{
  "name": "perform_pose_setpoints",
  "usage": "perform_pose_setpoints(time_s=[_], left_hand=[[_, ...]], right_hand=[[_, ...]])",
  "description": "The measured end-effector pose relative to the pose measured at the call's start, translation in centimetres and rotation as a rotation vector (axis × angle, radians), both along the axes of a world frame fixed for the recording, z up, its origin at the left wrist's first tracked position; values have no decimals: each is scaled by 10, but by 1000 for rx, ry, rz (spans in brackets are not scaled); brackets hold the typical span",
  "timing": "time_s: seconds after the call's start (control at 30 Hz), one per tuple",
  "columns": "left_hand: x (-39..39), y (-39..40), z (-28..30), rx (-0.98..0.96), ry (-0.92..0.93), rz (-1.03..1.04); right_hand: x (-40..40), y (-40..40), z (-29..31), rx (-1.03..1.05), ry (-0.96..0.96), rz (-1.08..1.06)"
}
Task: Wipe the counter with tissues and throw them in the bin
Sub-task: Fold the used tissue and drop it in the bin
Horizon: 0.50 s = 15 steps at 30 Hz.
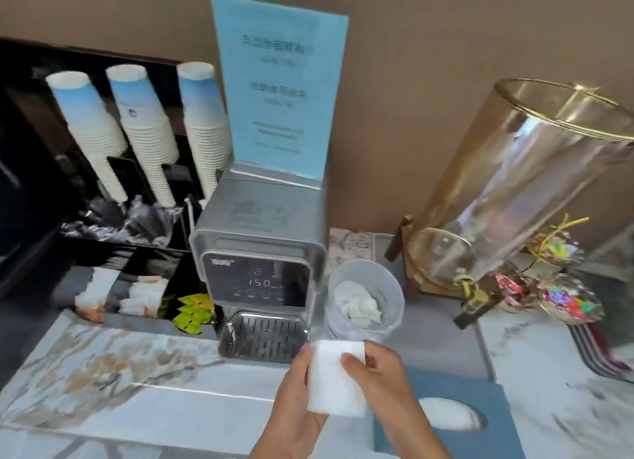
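folded tissue [338, 378] held upright above counter [137, 373], long axis running up-down | left hand [295, 403] pinching left edge, right hand [380, 386] pinching right edge | small bin [365, 299] just beyond, nearer right hand | wiping judged not yet begun

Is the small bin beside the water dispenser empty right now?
No, the small bin already holds a crumpled white tissue, and it stands just right of the water dispenser.

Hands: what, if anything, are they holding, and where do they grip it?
A folded white tissue: left hand grips its left edge, right hand its right edge.
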State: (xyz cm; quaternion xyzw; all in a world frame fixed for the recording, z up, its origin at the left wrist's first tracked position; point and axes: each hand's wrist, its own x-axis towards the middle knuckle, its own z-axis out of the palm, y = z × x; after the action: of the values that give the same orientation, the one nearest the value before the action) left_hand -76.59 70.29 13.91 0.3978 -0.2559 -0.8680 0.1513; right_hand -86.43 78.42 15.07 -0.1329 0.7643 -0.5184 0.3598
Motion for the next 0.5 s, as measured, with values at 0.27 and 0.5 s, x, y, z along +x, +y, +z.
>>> perform_pose_setpoints(time_s=[0.27,0.5], left_hand=[[-19,1,-13,-52,-130,-2],[-14,-8,-25,-21,-205,34]], right_hand=[[-100,-29,25,84,240,42],[-149,-77,15,409,447,275]])
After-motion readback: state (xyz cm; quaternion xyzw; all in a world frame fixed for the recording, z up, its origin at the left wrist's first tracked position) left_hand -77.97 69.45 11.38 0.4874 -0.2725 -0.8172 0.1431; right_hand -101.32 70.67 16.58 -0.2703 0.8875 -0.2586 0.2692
